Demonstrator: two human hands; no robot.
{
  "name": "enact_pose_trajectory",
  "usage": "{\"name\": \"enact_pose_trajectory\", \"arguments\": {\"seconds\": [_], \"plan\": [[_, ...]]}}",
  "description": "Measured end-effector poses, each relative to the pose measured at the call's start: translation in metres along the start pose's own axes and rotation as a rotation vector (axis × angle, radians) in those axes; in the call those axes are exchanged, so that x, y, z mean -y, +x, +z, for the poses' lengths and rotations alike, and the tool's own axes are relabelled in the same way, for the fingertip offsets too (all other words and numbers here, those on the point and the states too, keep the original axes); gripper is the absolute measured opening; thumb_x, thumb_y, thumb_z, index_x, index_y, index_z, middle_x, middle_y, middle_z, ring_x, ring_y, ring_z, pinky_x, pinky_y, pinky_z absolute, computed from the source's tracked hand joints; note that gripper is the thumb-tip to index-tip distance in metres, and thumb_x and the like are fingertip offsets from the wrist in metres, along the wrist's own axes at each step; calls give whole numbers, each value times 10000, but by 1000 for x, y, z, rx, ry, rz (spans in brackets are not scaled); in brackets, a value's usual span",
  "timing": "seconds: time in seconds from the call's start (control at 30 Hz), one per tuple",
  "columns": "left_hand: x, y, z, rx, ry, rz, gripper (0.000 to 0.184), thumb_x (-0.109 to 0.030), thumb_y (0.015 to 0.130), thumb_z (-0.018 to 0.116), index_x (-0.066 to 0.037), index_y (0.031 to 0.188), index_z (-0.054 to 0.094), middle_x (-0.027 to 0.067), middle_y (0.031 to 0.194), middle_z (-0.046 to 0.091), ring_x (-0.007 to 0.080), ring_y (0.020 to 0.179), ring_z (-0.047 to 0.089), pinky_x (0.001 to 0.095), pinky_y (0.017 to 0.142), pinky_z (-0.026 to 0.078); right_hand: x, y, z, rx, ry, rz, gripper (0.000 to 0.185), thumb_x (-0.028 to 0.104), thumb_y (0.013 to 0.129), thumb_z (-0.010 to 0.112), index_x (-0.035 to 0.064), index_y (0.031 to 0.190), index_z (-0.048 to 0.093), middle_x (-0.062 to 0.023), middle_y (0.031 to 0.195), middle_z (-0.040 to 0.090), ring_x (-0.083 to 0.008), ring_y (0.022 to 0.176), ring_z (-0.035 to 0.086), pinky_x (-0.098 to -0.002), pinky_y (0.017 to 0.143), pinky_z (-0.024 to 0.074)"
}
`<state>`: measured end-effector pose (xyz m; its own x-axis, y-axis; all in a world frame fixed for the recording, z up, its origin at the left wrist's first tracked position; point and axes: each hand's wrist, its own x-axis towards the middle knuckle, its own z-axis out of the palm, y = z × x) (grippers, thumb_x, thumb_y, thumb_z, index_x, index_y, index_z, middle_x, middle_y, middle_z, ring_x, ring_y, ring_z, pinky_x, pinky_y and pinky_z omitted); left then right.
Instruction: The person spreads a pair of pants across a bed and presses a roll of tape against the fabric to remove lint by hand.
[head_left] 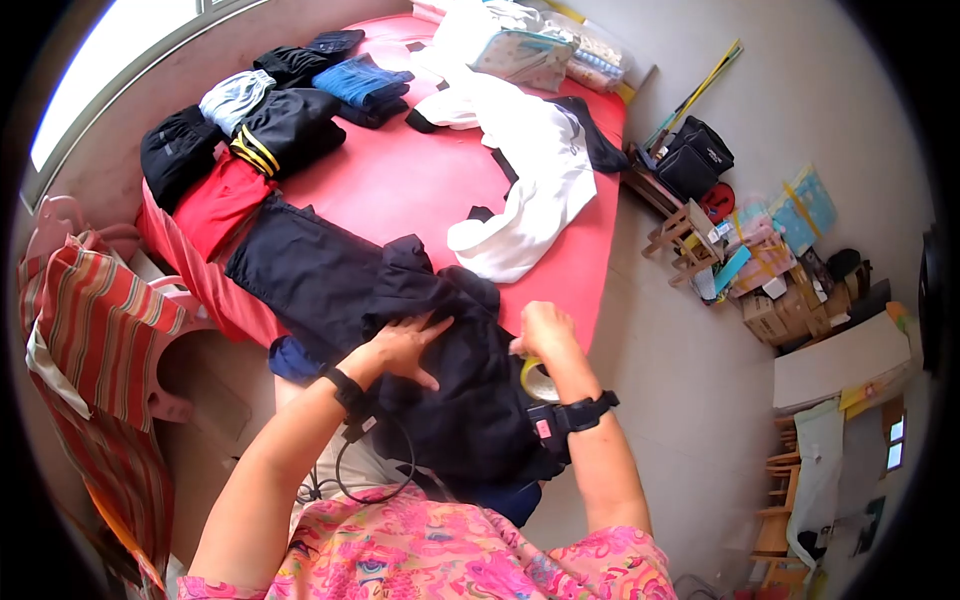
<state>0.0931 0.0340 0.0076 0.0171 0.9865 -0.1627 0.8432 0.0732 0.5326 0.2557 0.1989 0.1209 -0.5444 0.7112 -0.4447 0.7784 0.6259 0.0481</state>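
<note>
A large piece of dark clothing (450, 400) lies bunched over my lap and the near edge of the bed. My left hand (408, 350) rests flat on it with the fingers spread. At the garment's right edge, my right hand (546, 328) is closed, its thumb close to the dark cloth; whatever its fingers may hold is hidden. A yellow ring-shaped thing (538, 380) shows by my right wrist. Dark trousers (300, 255) stretch from the bunched garment toward the left side of the bed. Beyond my right hand lies a white long-sleeved top (540, 170) with black parts.
Folded clothes, including blue jeans (365, 82) and a red garment (222, 205), line the left side of the pink bed (400, 185). A chair with striped cloth (105, 330) stands left. Along the right wall are a wooden stool (685, 240), black bag (695, 160) and boxes (770, 318).
</note>
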Motion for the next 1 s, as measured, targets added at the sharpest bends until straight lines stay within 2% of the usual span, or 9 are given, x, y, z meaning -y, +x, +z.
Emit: {"name": "enact_pose_trajectory", "arguments": {"seconds": [0.13, 0.33, 0.37, 0.4, 0.47, 0.6, 0.73, 0.87, 1.0], "plan": [[-3, -1, -3, 13, 27, -40, 1152, -548, 547, 795, -217, 1472, 194, 225, 1497, 165, 393, 1362, 226, 463, 1094, 233, 28, 36, 81, -162, -153, -72, 346, 234, 616, 828, 58, 881, 691, -146, 949, 681, -289, 912, 661, -400, 763, 534], [1, -1, 2, -37, 69, 11, 1166, -569, 544, 791, -216, 1474, 184, 258, 1483, 170, 418, 1351, 242, 483, 1061, 277, 24, 25, 28, 75, -109, -36, 397, 139, 592, 835, 77, 959, 699, -139, 1007, 675, -282, 975, 647, -398, 792, 527], [1, 0, 1, -37, 64, 14, 1166, -569, 544, 791, -216, 1474, 184, 258, 1483, 170, 418, 1351, 242, 483, 1061, 277, 16, 22, 19, 87, -124, 4, 474, 159, 568, 860, 77, 1002, 686, -132, 1060, 662, -284, 1024, 626, -388, 826, 516], [1, 0, 0, -8, 35, -13, 1163, -567, 546, 790, -220, 1475, 183, 245, 1491, 162, 405, 1361, 226, 475, 1079, 250, 5, 20, 11, 125, -191, 32, 526, 279, 584, 861, 57, 1016, 661, -116, 1066, 660, -283, 1007, 628, -395, 836, 511], [-2, -1, -1, 40, 0, -29, 1160, -565, 548, 789, -225, 1475, 181, 232, 1499, 155, 393, 1371, 210, 467, 1096, 223, -11, 9, -10, 165, -140, 88, 474, 279, 594, 853, 51, 968, 670, -137, 1031, 664, -284, 980, 636, -396, 821, 514], [-1, 0, -3, 65, -1, -56, 1175, -565, 543, 794, -236, 1478, 164, 228, 1505, 137, 391, 1373, 206, 488, 1085, 240, -7, 10, 4, 1, -69, 25, 443, 290, 600, 848, 47, 928, 679, -143, 980, 673, -298, 952, 642, -405, 813, 518], [-6, -2, -4, 65, 24, -66, 1176, -569, 541, 794, -237, 1478, 164, 230, 1505, 134, 393, 1375, 201, 494, 1080, 245, 20, 37, 58, 68, -75, -31, 511, 311, 596, 855, 53, 998, 674, -155, 1038, 658, -315, 995, 626, -416, 832, 518], [1, -1, -1, -2, 50, 7, 1177, -589, 545, 784, -220, 1478, 168, 269, 1490, 129, 449, 1330, 263, 503, 1049, 290, 5, 31, 32, 147, -56, -40, 547, 284, 584, 867, 17, 1012, 657, -166, 1062, 649, -321, 1003, 621, -411, 836, 516], [-1, 1, -3, 63, 3, -41, 1180, -580, 542, 790, -239, 1479, 158, 242, 1500, 137, 405, 1365, 220, 508, 1075, 247, -35, 0, -7, 165, 10, 76, 459, 235, 566, 859, 13, 918, 665, -164, 984, 665, -318, 937, 640, -411, 790, 524]]}}
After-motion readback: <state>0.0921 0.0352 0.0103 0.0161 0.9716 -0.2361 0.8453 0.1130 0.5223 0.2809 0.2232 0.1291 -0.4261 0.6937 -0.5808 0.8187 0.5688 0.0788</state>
